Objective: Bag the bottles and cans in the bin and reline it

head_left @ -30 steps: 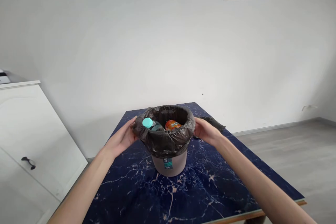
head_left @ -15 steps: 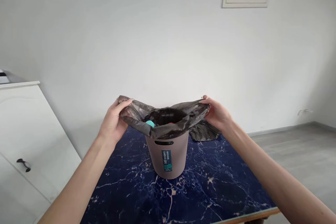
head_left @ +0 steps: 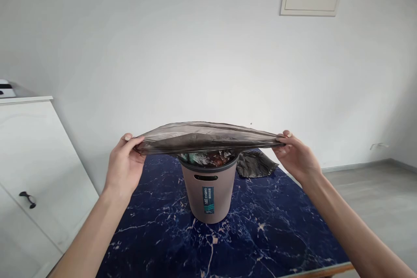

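The left hand (head_left: 125,166) and right hand (head_left: 295,156) are each pinching an end of the thin grey-black plastic bin liner (head_left: 208,137), stretching its mouth flat above the round beige plastic bin (head_left: 208,193). The liner's rim is off the bin; its body is probably sitting inside. The bin is standing mid-way on the dark blue marbled table (head_left: 260,234), edges well apart, a crumpled black bag (head_left: 256,165) lying just behind.

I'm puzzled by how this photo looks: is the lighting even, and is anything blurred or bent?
Head view: soft, even daylight with faint shadows; slight sheen on the marbled table; the stretched bag between left hand and right hand looks a bit soft; the wide lens bows the cabinet and the forearms at the edges.
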The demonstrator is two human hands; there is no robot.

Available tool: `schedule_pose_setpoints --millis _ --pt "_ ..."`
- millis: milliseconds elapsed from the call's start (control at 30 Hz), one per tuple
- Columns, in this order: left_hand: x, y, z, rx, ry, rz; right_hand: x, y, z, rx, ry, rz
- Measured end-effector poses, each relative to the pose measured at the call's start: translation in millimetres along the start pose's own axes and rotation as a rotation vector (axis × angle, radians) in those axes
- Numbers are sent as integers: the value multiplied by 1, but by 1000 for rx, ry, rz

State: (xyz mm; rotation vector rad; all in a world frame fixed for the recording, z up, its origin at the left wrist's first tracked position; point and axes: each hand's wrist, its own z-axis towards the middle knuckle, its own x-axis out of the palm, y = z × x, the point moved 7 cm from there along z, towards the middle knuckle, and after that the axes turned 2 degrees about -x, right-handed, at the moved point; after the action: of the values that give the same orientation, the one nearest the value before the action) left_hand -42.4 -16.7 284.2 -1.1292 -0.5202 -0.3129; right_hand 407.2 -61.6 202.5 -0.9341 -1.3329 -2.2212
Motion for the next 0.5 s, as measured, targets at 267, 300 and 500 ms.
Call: schedule_pose_setpoints --millis 267,300,500 --pt "-51 21 -38 9 -92 -58 -61 -57 -63 26 -94 54" --pt "-59 30 -43 0 -97 -77 -65 -72 -72 49 -90 54" --pt "-57 98 -50 -104 243 446 -52 -144 -96 162 41 -235"
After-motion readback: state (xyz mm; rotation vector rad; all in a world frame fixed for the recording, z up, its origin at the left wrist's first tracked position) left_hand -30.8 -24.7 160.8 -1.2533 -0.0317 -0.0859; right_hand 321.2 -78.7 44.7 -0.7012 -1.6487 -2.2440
